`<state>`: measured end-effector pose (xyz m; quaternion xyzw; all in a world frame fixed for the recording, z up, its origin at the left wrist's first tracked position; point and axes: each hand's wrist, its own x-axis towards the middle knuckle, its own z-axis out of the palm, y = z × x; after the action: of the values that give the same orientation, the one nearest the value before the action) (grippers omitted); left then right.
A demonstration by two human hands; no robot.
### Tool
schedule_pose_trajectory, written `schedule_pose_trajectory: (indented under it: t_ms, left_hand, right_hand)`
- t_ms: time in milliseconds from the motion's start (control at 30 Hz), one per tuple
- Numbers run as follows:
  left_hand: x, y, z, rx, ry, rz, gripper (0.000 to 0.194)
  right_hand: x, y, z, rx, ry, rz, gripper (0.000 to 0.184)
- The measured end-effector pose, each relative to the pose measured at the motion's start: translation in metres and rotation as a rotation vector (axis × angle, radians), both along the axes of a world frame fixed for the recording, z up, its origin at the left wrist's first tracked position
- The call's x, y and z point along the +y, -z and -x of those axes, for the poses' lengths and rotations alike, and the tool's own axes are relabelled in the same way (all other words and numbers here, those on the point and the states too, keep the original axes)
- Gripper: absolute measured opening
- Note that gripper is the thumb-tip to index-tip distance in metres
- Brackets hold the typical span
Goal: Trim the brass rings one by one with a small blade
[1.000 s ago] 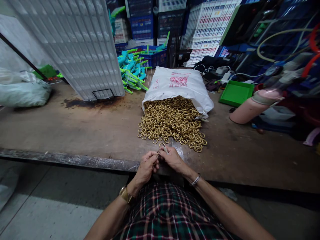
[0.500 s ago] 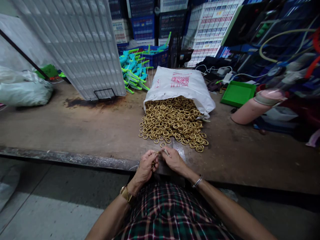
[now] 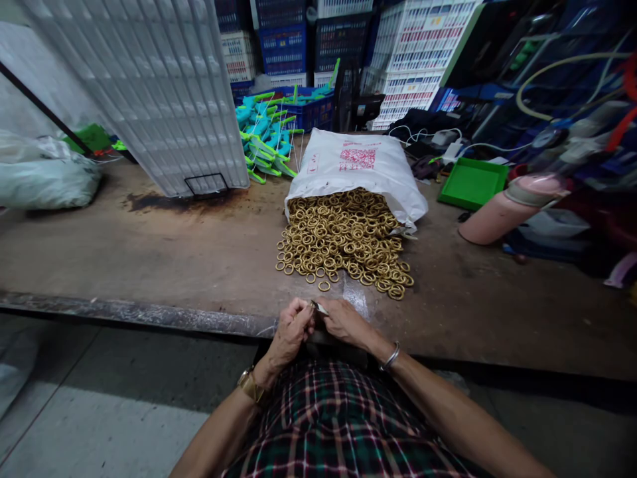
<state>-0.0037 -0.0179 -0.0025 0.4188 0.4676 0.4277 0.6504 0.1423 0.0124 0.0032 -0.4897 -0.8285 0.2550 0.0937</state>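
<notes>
Both my hands meet at the near edge of the brown worktable (image 3: pixel 149 259). My left hand (image 3: pixel 291 332) is closed in a pinch, fingertips against those of my right hand (image 3: pixel 346 322), which is also closed. Between them a small pale piece (image 3: pixel 318 307) sticks out; what it is I cannot make out. Just beyond the hands lies a heap of brass rings (image 3: pixel 343 242) spilling from a white sack (image 3: pixel 355 166) with red print. A single ring (image 3: pixel 324 286) lies nearest my fingers.
A large white ribbed plastic panel (image 3: pixel 149 86) leans on the table at the left. Blue-and-green plastic parts (image 3: pixel 263 136) lie behind it. A green tray (image 3: pixel 472 182) and a pink cylinder (image 3: pixel 502 212) sit at the right. Stacked crates (image 3: pixel 413 46) fill the back. A white bag (image 3: pixel 44 179) rests far left.
My hands have stayed together at the table edge, shifting slightly; the small piece between the fingertips has tipped lower. The ring heap and sack have not moved.
</notes>
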Motion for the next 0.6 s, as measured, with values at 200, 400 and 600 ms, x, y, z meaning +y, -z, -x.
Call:
schedule_pose_trajectory:
  t_ms: [200, 400, 600]
  left_hand:
    - [-0.025, -0.032, 0.012, -0.007, 0.239, 0.057, 0.034]
    - [-0.053, -0.009, 0.047, 0.258, 0.279, 0.219, 0.034]
    - [-0.057, 0.057, 0.043, 0.153, 0.182, 0.491, 0.032]
  right_hand:
    - [0.014, 0.004, -0.010, -0.205, 0.100, -0.028, 0.025]
    - [0.019, 0.007, -0.030, -0.225, 0.251, -0.123, 0.023]
    - [0.008, 0.019, -0.038, -0.135, 0.238, -0.196, 0.023]
